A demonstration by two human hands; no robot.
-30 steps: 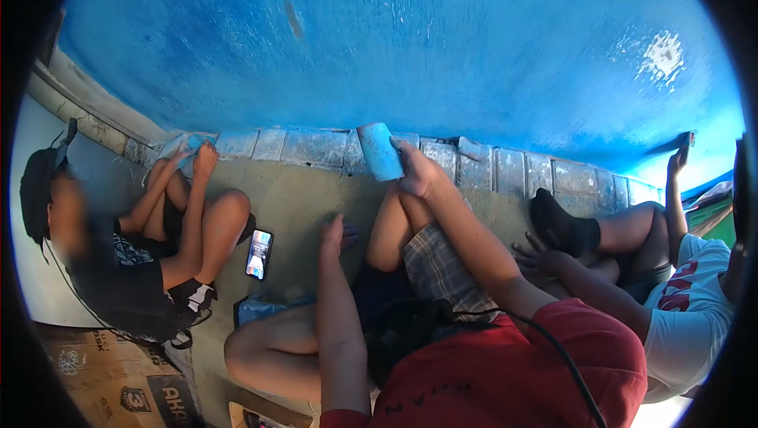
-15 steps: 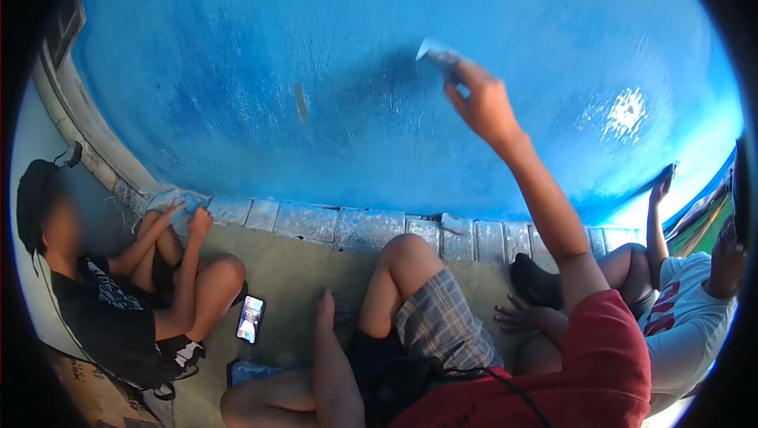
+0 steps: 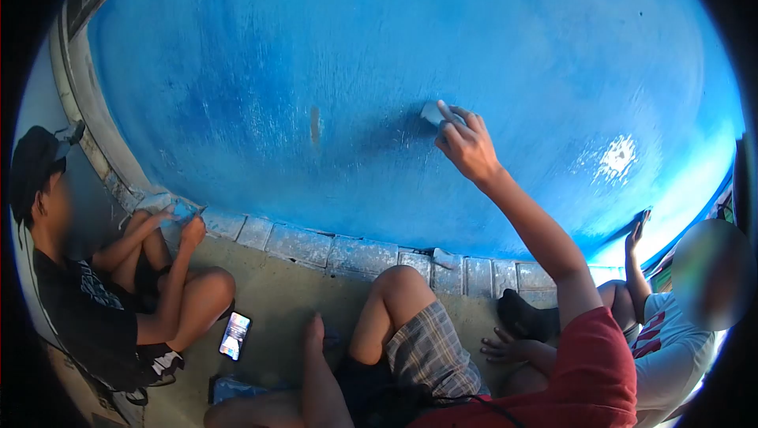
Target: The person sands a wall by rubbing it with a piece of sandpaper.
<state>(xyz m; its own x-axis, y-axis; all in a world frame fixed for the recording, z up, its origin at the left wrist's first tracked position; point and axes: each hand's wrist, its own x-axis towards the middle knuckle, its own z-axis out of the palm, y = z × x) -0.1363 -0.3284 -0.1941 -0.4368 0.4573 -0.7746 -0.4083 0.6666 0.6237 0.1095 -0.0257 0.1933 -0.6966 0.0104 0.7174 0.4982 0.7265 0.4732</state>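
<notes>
My right hand (image 3: 467,144) reaches up to the blue wall (image 3: 260,136), its fingers closed on a thin pale blue-grey sheet (image 3: 432,114). One finger lies over the sheet, which is at the wall's surface; its exact material cannot be made out. Wet-looking, streaky paint and a small greyish patch (image 3: 315,125) lie left of it. Low down, my left hand (image 3: 317,332) rests on the floor beside my bent knee. It appears flat and holds nothing visible, though its fingers are partly in shadow.
A phone (image 3: 234,336) with a lit screen lies on the floor. At left a seated person in black (image 3: 87,309) handles a small bluish object. At right another person (image 3: 671,341) holds a dark piece against the wall. A row of bricks (image 3: 359,257) edges the wall's foot.
My right hand has moved down the wall with the pale sheet, and its fingers now lie closer over it. The whole view has shifted slightly. My left hand stays on the floor.
</notes>
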